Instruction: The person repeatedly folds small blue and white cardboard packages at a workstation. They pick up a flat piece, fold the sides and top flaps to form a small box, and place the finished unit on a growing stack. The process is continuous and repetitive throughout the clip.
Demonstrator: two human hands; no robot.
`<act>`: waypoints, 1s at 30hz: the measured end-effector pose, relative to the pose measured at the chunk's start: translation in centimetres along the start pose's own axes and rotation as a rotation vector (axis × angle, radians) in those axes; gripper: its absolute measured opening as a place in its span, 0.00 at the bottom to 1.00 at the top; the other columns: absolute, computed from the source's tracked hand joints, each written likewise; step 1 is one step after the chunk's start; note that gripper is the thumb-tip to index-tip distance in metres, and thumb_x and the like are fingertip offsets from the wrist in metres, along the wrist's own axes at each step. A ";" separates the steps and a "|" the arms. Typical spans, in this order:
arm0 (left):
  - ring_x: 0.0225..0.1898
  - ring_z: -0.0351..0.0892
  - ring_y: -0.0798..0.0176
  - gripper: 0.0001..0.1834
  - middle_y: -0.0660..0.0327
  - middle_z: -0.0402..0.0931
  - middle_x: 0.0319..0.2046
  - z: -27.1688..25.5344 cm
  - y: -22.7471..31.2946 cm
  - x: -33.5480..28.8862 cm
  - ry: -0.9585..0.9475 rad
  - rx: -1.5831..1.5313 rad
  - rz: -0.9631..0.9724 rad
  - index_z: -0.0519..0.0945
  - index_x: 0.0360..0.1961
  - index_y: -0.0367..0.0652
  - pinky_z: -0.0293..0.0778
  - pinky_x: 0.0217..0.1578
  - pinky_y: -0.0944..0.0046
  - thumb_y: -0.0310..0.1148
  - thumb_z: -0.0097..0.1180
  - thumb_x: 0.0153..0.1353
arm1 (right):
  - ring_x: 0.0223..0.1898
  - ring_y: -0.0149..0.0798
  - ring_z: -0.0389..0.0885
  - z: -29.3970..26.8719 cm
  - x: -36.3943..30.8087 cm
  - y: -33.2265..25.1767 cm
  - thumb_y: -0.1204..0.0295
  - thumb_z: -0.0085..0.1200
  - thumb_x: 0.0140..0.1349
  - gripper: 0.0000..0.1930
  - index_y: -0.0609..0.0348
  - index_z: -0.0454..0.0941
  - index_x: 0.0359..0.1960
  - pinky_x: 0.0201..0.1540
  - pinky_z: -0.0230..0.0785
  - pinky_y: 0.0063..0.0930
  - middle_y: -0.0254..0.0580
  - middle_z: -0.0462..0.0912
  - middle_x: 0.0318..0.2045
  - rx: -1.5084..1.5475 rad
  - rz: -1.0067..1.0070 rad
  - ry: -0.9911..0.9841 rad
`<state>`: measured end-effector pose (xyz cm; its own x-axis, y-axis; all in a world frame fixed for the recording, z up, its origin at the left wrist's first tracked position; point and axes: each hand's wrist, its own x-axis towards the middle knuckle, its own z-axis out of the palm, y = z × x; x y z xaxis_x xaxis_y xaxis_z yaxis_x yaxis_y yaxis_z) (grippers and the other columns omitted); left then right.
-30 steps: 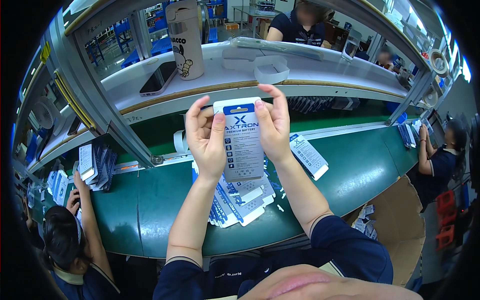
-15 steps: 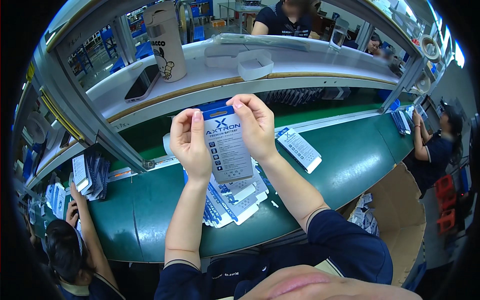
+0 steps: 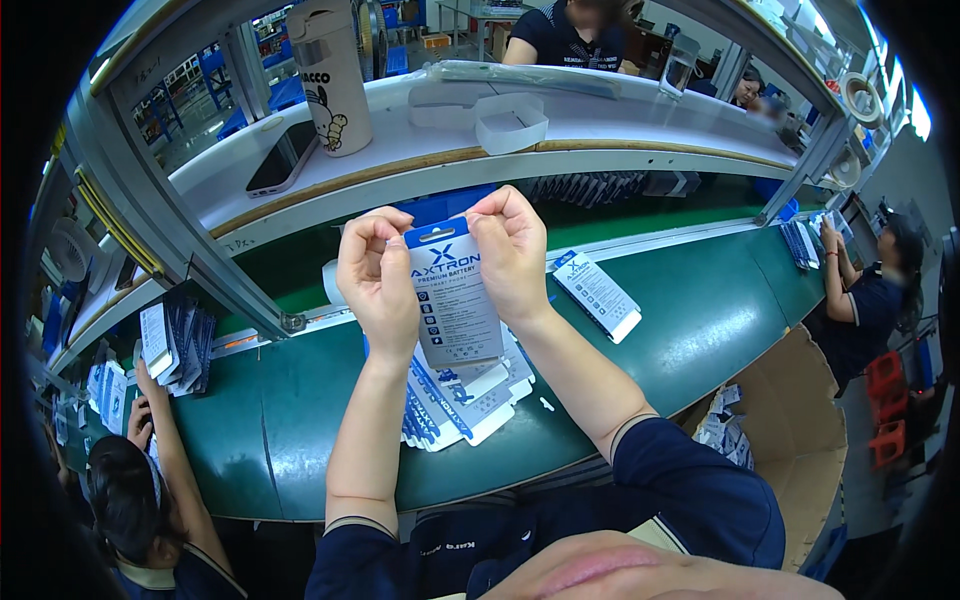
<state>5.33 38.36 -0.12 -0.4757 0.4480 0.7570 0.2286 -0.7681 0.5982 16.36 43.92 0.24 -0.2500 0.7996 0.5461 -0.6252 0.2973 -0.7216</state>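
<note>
Both my hands hold a slim white-and-blue cardboard box (image 3: 460,310) upright over the bench, its printed face toward me. My left hand (image 3: 377,285) is closed at the upper left corner, thumb on the edge and fingers curled. At the upper right, my right hand (image 3: 512,255) pinches the box with the thumb in front. Between them shows the blue hang tab with its slot. Below the box lies a fanned pile of similar flat cartons (image 3: 465,405). One more white-and-blue box (image 3: 597,297) lies to the right of my right forearm.
A green bench (image 3: 690,300) runs across. Behind it a raised shelf (image 3: 610,120) bears a tumbler (image 3: 335,90), a phone (image 3: 283,160) and an open white tray (image 3: 510,127). A large carton (image 3: 800,420) stands at right. Co-workers sit left, right and across; stacked boxes (image 3: 180,350) stand at left.
The blue hang tab at the box's top shows more fully, its slot facing me. My fingers have shifted outward a little at its top corners.
</note>
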 end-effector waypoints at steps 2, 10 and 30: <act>0.28 0.64 0.79 0.04 0.63 0.75 0.36 0.2 -0.1 -0.1 0.016 -0.001 0.012 0.70 0.32 0.40 0.62 0.30 0.78 0.24 0.51 0.65 | 0.21 0.14 0.64 0.3 0.1 0.0 0.76 0.51 0.66 0.05 0.59 0.69 0.31 0.24 0.57 0.13 0.27 0.74 0.21 0.071 -0.005 0.001; 0.33 0.67 0.77 0.11 0.64 0.75 0.35 0.5 -0.2 -0.9 -0.007 -0.021 -0.031 0.70 0.29 0.42 0.65 0.38 0.75 0.31 0.58 0.66 | 0.23 0.16 0.62 -0.1 0.7 -0.1 0.62 0.64 0.60 0.19 0.54 0.66 0.23 0.24 0.56 0.14 0.25 0.71 0.20 -0.035 -0.129 -0.069; 0.33 0.73 0.76 0.09 0.64 0.77 0.33 -0.8 -2.8 0.3 0.101 -0.109 -0.320 0.76 0.42 0.36 0.70 0.37 0.74 0.28 0.59 0.64 | 0.55 0.54 0.73 -2.0 1.2 -1.8 0.66 0.68 0.39 0.48 0.50 0.60 0.67 0.56 0.69 0.40 0.55 0.69 0.57 -1.254 -0.202 -0.529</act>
<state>3.84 40.30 -1.78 -0.5916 0.6303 0.5027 -0.0348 -0.6429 0.7652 18.71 45.42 1.35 -0.6609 0.4782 0.5784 0.3248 0.8771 -0.3539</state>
